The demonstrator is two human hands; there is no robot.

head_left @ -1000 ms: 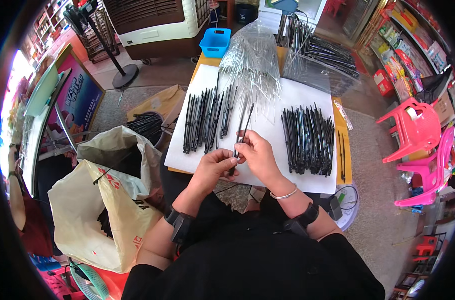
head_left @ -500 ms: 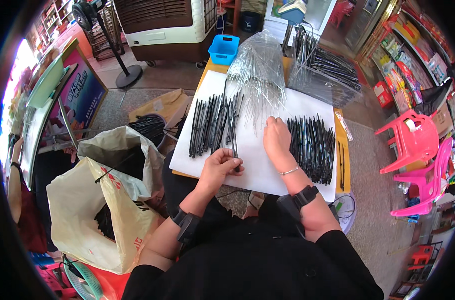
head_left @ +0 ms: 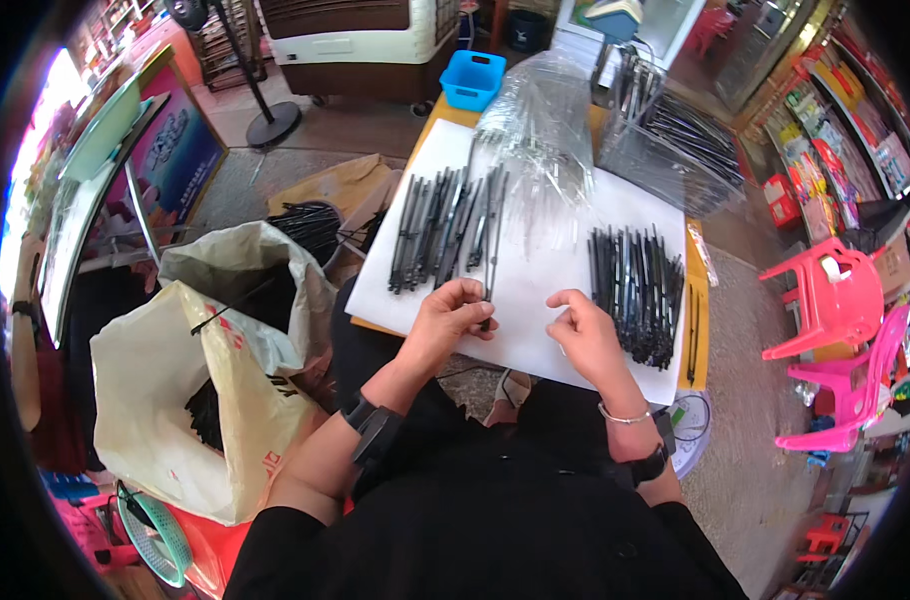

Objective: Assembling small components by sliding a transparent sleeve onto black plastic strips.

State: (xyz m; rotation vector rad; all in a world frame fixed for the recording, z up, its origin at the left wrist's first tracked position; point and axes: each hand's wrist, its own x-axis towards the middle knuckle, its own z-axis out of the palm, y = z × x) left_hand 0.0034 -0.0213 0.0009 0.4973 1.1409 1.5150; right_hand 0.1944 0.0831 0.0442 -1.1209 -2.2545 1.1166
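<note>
My left hand is closed, thumb against fingers, on a thin black rod that points up and away over the white board. To its right my right hand hovers above the board with curled fingers. Whatever it may hold is too thin or clear to make out. Beyond my left hand lies a loose row of black rods; a denser pile of the same rods lies past my right hand. Between them, at the back, thin clear plastic strips spill from a clear bag.
A blue basket and a clear bin of black rods stand behind the board. Open woven sacks sit at my left. Pink chairs stand at right. At the far left edge another person's arm shows.
My right hand has drawn back from the clear strips toward me. My left hand still grips the rod, little moved. The whole view has shifted slightly.
</note>
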